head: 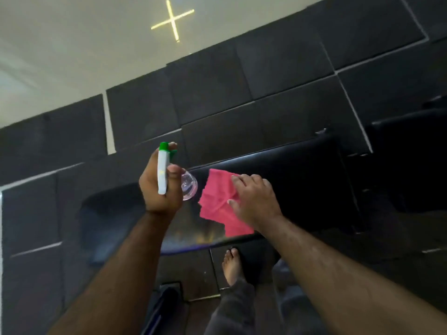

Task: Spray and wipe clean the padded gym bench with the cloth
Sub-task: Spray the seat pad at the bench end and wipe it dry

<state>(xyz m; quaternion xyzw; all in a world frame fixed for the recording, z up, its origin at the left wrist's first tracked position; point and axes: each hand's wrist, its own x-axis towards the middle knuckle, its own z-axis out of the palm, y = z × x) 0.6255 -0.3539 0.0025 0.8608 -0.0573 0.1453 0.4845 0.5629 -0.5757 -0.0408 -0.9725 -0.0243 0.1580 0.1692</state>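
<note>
A black padded gym bench (290,170) runs across the middle of the view, its surface shiny. On it lies a pink cloth (215,201), spread flat. My right hand (254,199) presses down on the cloth's right part, fingers apart and flat. To the left of the cloth, my left hand (159,187) holds a spray bottle (164,172) above the bench; the bottle has a white and green head and a clear body. The nozzle points away from me.
Black rubber floor tiles (217,93) surround the bench, with a pale floor (72,44) beyond bearing a yellow cross mark (173,20). A bare foot (232,267) and a dark trouser leg stand below the bench's near edge. More dark equipment sits at the right.
</note>
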